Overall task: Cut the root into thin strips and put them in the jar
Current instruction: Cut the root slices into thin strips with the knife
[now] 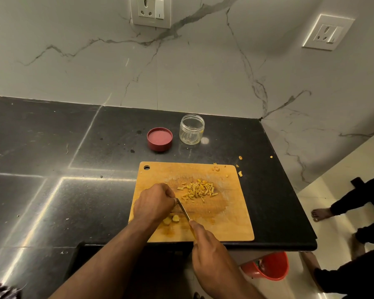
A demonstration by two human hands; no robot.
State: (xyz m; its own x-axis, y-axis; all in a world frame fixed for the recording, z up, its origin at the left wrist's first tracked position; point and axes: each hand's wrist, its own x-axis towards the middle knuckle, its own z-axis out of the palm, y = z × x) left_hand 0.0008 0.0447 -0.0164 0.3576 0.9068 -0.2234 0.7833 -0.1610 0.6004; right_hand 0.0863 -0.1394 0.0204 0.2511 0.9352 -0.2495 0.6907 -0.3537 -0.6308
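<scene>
Left grip [153,203] curled knuckles-up, forearm angled in; right grip [205,240] closed, forefinger extended forward.

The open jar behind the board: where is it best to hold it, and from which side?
Grip the jar around its clear side wall, probably from its right: it stands upright with the mouth open, and the red lid lies close on its left.

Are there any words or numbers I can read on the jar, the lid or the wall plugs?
None can be read.
Glass jar: no label shows.
Red lid: plain, no writing.
Two wall sockets: any marks are too small to read.
Cutting board: no print.
</scene>
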